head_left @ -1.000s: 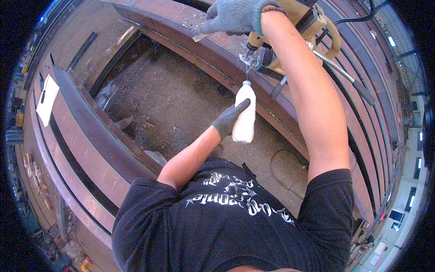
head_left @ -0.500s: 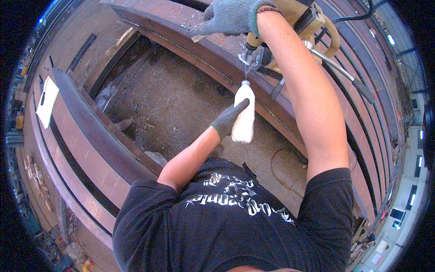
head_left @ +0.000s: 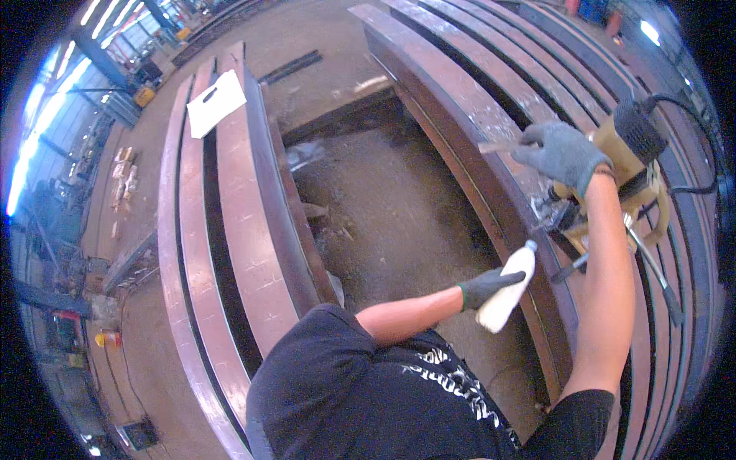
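Observation:
In my left hand (head_left: 481, 290), which wears a dark glove with a green cuff, is a white plastic squeeze bottle (head_left: 506, 297). Its cap end tilts up toward a tan magnetic drill (head_left: 619, 147) standing on a steel beam. My right hand (head_left: 566, 156), in a grey glove, is in front of the drill body, with fingers bent around a thin, flat strip (head_left: 497, 147) whose kind I cannot make out. Shiny metal shavings (head_left: 546, 208) gather around the cutter just below that hand. The drill's lever handle (head_left: 652, 264) slants down beside my right forearm.
Long reddish-brown steel beams (head_left: 249, 222) run on the left, with a white sheet (head_left: 216, 105) and a dark marker-like object on top. More beams (head_left: 437, 84) lie on the right, narrow gaps between them. A dirty floor (head_left: 383, 199) lies between the two groups. A black cable (head_left: 694, 126) curves behind the drill.
The view has swung left, so the hands and drill appear farther right. A thin stream ran between bottle and cutter before; none shows now. The bottle leans more, and both hands keep their holds.

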A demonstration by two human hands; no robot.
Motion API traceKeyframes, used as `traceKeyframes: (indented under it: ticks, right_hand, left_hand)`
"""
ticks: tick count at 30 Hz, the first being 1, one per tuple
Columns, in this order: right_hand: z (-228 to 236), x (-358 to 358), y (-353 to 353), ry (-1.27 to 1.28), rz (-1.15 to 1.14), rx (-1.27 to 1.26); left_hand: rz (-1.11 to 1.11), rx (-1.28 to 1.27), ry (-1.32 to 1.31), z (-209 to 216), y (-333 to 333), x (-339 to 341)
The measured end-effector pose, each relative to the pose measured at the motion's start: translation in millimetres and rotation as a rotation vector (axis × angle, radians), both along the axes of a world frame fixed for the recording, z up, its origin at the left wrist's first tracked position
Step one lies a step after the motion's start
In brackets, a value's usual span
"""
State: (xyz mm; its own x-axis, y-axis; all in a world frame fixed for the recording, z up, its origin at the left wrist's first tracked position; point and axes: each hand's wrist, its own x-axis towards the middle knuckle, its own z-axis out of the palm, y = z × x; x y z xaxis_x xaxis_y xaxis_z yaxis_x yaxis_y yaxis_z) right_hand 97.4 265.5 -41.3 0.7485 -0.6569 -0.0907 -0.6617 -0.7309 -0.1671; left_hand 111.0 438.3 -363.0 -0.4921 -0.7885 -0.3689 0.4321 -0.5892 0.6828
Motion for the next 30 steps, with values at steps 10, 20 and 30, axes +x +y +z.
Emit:
traceKeyframes:
  ticks: [10, 20, 30]
  right_hand:
    - [6.7, 5.0, 5.1, 0.028, -0.028, -0.01]
    - [8.8, 8.1, 11.8, 0.014, -0.047, 0.009]
    - [-10.7, 2.8, -7.9, 0.108, 0.038, -0.141]
  left_hand:
    - [0.124, 0.049, -0.055, 3.1, -3.3, 2.0]
    - [0.185, 0.058, -0.026, 11.9, -0.5, 4.3]
    - [0.072, 0.128, 0.023, 31.1, 6.1, 8.4]
